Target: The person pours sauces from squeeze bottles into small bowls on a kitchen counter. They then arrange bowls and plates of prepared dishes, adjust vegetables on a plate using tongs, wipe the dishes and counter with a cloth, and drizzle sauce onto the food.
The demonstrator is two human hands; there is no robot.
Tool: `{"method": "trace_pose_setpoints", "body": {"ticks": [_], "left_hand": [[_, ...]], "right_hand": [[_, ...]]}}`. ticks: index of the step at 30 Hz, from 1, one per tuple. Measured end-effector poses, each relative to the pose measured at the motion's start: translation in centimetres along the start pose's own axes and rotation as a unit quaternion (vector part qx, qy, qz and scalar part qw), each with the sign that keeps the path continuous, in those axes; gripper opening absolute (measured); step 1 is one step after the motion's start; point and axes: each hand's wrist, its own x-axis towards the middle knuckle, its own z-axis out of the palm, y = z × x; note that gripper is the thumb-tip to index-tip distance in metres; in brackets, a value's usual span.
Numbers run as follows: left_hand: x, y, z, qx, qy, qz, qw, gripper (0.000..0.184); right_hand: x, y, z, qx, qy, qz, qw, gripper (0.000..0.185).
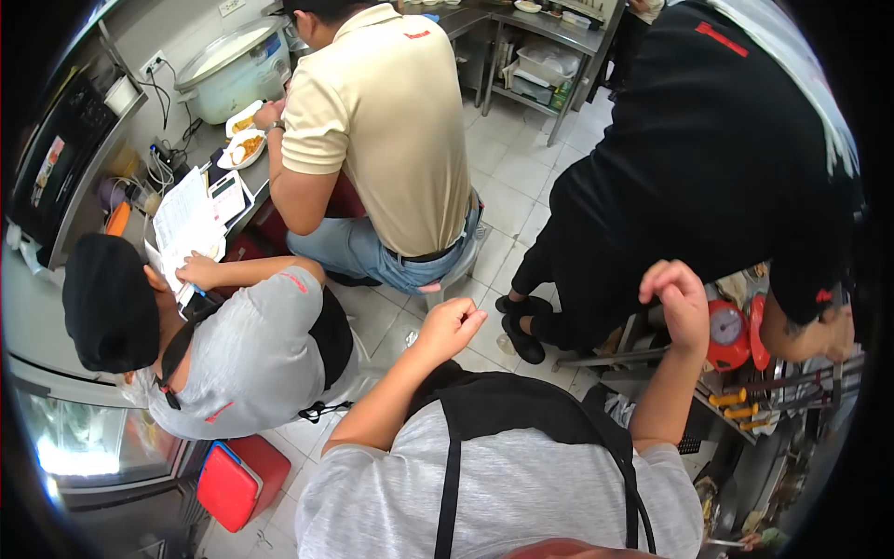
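Note:
My left hand [450, 330] is raised in front of my chest, its fingers curled inward; no object shows in it. Higher and to the right, my right hand [674, 291] is lifted with its fingers bent but partly apart, holding nothing. A black apron [531, 406] covers my grey shirt between the two forearms. Beyond my right hand, a red scale [726, 334] with a round dial stands at the right counter. Neither hand touches anything.
One person sits at the left counter with food trays [242, 149]; another leans over papers [184, 220]. A person in black bends at the right, near yellow-handled tools [734, 398]. A red cooler [229, 488] stands on the floor, lower left.

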Motion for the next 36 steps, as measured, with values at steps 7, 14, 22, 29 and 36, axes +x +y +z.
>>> {"method": "trace_pose_setpoints", "body": {"ticks": [7,14,22,29,36], "left_hand": [[8.2,-2.6,-0.5,-0.044,0.029,0.018,0.998,0.009],[16.7,-4.3,-1.8,-0.038,-0.007,0.049,0.998,0.01],[21.6,-6.9,-3.6,-0.015,0.014,0.048,0.999,0.017],[23.9,-8.0,-4.0,-0.01,0.056,0.029,0.998,0.017],[24.0,-7.2,-2.3,0.067,0.061,-0.006,0.996,0.012]], "right_hand": [[11.3,7.3,0.6,0.021,0.021,0.085,0.996,0.042],[16.0,14.6,-0.8,-0.088,0.162,0.089,0.979,0.041],[17.1,16.8,-2.1,-0.353,0.194,0.107,0.909,0.036],[17.3,17.5,-3.9,-0.401,0.159,0.116,0.894,0.031],[15.6,16.6,-4.4,-0.39,0.127,0.079,0.909,0.029]]}}
